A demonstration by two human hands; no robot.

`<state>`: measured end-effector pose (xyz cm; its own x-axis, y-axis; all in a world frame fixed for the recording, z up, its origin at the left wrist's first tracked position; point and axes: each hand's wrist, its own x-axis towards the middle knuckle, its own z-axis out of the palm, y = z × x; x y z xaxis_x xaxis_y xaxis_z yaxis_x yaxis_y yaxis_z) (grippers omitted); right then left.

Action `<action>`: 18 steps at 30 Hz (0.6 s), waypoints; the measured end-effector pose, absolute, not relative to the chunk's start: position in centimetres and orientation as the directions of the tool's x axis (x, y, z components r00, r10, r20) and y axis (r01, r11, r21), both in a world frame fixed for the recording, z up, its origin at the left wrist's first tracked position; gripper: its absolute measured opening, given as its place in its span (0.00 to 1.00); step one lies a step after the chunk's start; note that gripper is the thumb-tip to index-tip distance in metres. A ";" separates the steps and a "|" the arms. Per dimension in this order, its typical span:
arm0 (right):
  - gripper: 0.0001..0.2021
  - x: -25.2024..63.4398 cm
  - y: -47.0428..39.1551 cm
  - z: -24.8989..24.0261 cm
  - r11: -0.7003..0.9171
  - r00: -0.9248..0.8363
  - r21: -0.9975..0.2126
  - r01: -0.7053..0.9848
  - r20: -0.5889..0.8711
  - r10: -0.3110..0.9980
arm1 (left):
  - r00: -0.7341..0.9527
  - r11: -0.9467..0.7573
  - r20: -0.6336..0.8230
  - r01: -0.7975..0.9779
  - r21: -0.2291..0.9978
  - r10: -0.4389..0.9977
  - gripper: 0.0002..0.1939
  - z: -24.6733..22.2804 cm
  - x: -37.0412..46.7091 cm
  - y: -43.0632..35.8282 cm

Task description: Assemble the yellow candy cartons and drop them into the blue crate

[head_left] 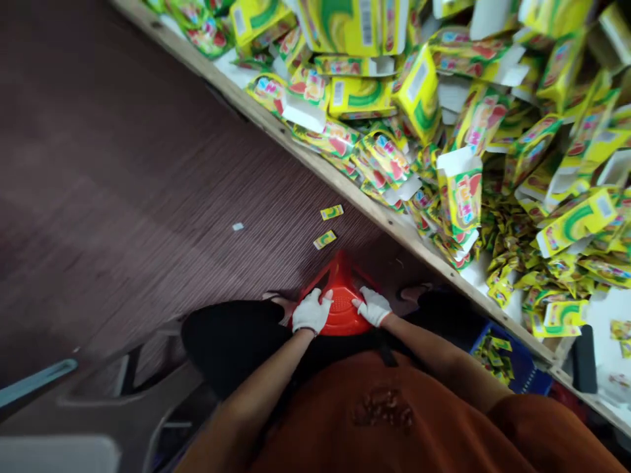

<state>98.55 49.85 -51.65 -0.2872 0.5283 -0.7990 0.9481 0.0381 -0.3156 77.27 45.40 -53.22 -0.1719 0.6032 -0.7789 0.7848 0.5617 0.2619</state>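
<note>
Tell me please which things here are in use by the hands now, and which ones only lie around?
In use:
left hand and right hand, both gloved, gripping the red stool

Lying about:
yellow boxes and packets heaped on the table
two small packets on the floor
blue crate

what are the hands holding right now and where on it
Both gloved hands, left hand and right hand, grip a red plastic stool by the front edge of its seat.

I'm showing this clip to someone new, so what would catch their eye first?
Most striking is the heap of yellow packets and cartons covering the table at upper right. Next, low in the middle, the left hand and right hand, both in white gloves, grip a red stool between the knees.
</note>
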 end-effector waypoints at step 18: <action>0.28 97.4 50.7 -52.2 0.122 -0.344 -0.348 0.930 -0.700 0.626 | 0.035 0.296 -0.680 0.883 0.364 0.732 0.26 -54.8 76.1 47.1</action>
<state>97.35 50.72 -52.24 -0.3438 0.6265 -0.6995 0.9297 0.1221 -0.3476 76.08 47.06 -54.83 0.0351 0.7319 -0.6805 0.8829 0.2962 0.3642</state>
